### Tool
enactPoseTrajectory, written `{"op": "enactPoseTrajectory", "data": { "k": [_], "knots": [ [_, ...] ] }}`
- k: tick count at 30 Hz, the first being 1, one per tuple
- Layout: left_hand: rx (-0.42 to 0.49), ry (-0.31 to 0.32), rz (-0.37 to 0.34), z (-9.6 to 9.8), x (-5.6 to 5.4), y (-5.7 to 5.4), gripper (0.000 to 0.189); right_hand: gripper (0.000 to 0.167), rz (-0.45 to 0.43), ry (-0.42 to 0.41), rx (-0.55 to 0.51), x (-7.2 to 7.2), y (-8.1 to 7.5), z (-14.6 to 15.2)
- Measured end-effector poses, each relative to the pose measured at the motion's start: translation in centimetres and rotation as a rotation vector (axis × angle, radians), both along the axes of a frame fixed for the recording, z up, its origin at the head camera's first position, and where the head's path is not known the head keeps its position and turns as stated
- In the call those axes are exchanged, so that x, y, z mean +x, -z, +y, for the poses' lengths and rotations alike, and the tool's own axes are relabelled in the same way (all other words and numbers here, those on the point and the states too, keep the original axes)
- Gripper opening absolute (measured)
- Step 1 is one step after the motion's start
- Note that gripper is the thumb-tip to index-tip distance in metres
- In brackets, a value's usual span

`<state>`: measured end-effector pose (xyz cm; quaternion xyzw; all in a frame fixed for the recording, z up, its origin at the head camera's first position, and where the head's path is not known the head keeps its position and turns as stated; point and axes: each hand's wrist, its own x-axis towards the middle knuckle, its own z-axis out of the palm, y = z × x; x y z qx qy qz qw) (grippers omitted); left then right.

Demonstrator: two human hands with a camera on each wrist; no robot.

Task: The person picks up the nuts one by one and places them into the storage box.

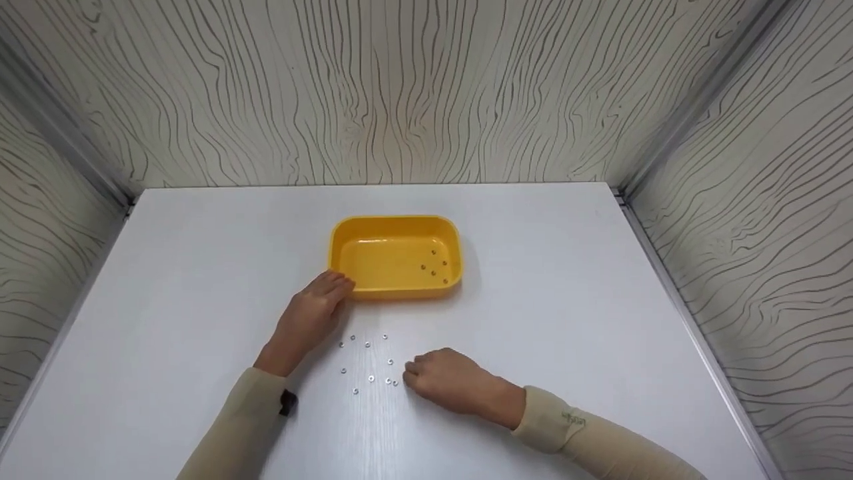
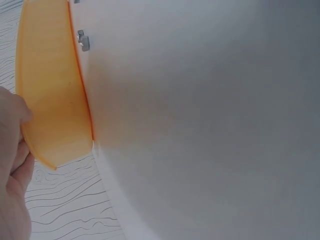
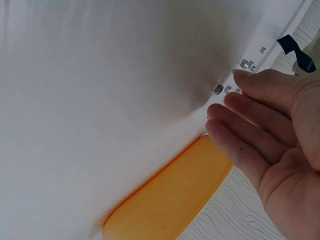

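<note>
My left hand holds the near-left corner of a yellow plastic tray; in the left wrist view its fingers and thumb sit at the rim. Small silver metal nuts lie scattered on the white table in front of the tray. Just right of them is my right hand. The right wrist view shows this hand with bent, relaxed fingers, a gap between thumb and index finger, and nothing held. One dark-looking nut lies just beyond its fingertips. Several more nuts rest inside the tray, toward its right end.
The white table is bordered by walls with a wood-grain line pattern at the back and sides. Metal framing runs along the right edge. A black strap piece is at the left sleeve.
</note>
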<state>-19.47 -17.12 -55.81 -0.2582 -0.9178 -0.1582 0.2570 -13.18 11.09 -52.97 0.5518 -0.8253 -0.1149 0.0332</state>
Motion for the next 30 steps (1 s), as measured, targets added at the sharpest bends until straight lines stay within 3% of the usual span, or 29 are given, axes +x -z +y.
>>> {"op": "enactPoseTrajectory", "data": {
  "k": [6,14,22,26,30],
  "knots": [
    [0.001,-0.002,0.002,0.0,0.2,0.1,0.027,0.008,0.095,-0.008,0.051,0.6,0.5,-0.5],
    [-0.003,-0.001,0.020,-0.2,0.2,0.3,0.027,0.005,0.109,0.001,0.042,0.7,0.7,-0.7],
    [0.012,0.011,0.020,-0.2,0.1,0.1,0.026,0.015,0.119,-0.025,0.025,0.4,0.6,-0.3],
    [0.012,0.004,0.029,-0.2,0.1,0.1,0.026,0.018,0.016,-0.009,-0.023,-0.1,-0.3,0.1],
    [0.001,0.020,0.041,0.1,-0.2,0.1,0.027,0.023,-0.178,0.037,-0.121,-0.7,-2.0,1.0]
  ]
}}
